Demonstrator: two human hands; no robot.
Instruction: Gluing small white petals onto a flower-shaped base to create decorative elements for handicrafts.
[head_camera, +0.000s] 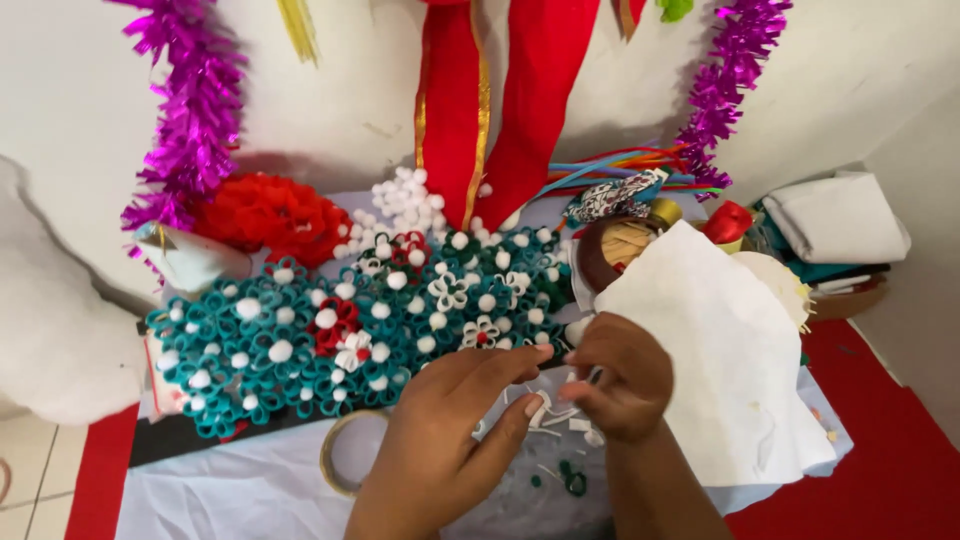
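Both hands meet low centre over a white cloth (250, 490), left hand (450, 420) w/ thumb and forefinger pinched on a small white paper strip (541, 408), long axis tilted up-right, right hand (620, 375) curled w/ fingertips touching its upper end, teal paper flowers (300, 340) just behind.

Teal paper flowers (300, 345) with white pom-pom centres, a few red; magenta tinsel (195, 110); red ribbon (500, 100) edged gold; white paper sheet (715, 350); red table (880, 480).

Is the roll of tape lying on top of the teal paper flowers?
No, the roll of tape lies on the white table cover, below the teal paper flowers.
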